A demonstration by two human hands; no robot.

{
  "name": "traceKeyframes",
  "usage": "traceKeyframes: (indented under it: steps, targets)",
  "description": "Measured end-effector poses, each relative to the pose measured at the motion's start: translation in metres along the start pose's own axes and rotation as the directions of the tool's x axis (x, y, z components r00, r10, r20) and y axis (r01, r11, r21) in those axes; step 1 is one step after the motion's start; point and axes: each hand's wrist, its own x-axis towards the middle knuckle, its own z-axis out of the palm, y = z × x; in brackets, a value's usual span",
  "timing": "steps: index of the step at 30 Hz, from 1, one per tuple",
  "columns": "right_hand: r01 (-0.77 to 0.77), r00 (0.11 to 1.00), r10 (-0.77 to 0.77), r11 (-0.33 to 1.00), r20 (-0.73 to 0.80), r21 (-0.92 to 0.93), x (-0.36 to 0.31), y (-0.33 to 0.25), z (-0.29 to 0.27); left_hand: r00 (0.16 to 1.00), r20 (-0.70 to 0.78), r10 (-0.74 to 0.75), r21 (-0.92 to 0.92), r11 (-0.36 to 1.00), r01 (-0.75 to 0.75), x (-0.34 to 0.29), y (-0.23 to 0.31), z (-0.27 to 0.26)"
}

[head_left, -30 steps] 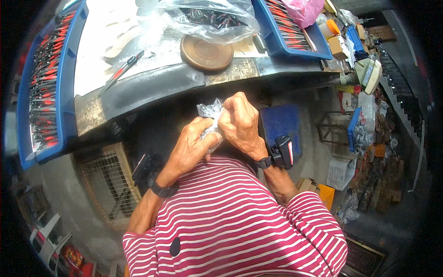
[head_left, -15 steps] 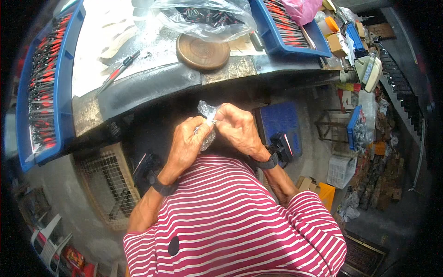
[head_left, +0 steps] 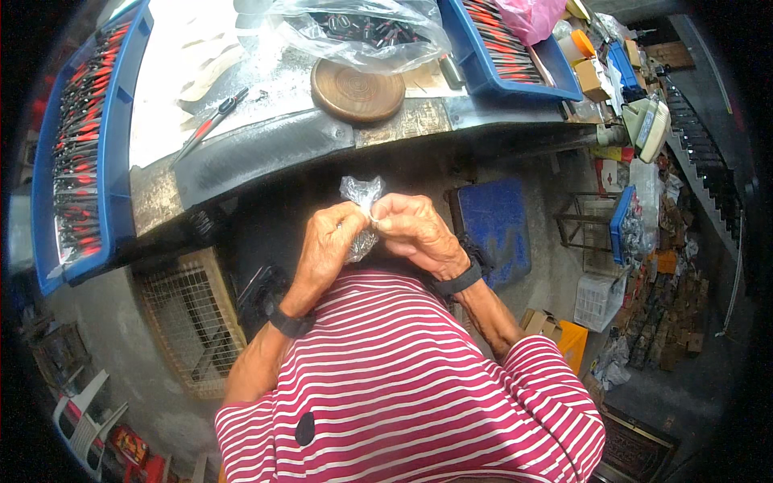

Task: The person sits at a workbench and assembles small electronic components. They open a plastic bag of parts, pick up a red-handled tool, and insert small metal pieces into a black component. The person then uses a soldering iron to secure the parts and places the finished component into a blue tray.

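Note:
A small crumpled clear plastic bag [head_left: 362,191] is pinched at its narrow middle, in front of my striped shirt and below the bench edge. My left hand [head_left: 328,241] closes thumb and fingers on the bag's gathered neck. Close against it, my right hand [head_left: 419,229] pinches at the same neck; a thin pale strip shows between the fingertips. The bag's lower part hangs beside my left thumb, and its contents cannot be made out. On the bench ahead lies a red and black pen-like tool [head_left: 211,125], touched by neither hand.
Blue trays, one at the left [head_left: 119,161] and one at the right [head_left: 515,87], hold rows of red and black tools. Between them are a round wooden disc [head_left: 358,90] and a large clear bag [head_left: 403,55] of black parts. A blue stool top [head_left: 495,229] stands beyond my right wrist.
My right hand has turned a little, its fingers now lower and flatter at the neck. The bag's upper end has spread and stands more upright. The left hand stays nearly in place.

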Motion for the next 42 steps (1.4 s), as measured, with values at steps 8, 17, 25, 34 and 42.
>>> traceKeyframes:
  steps: [8,17,25,34,42]
  targets:
    - [-0.142,0.974,0.115,0.982,0.196,0.127,0.003,0.006,-0.001,0.947,-0.223,0.232,0.557,0.827,-0.072,-0.007,0.005,0.008]
    - [-0.152,0.966,0.156,0.988,0.207,-0.035,0.001,0.010,0.011,0.896,-0.202,0.395,0.646,0.741,-0.181,-0.001,0.000,0.006]
    - [-0.098,0.981,0.139,0.958,0.137,-0.268,-0.004,0.008,0.024,0.937,-0.212,0.279,0.269,0.938,-0.218,-0.006,-0.012,-0.001]
    - [-0.295,0.938,0.285,0.955,0.195,0.021,-0.014,-0.005,0.016,0.982,0.179,-0.062,-0.297,0.948,0.114,-0.017,-0.006,-0.019]
    - [-0.398,0.907,0.371,0.910,0.197,0.117,-0.012,-0.014,0.007,0.937,0.344,-0.060,-0.292,0.941,0.168,-0.021,0.002,-0.026]
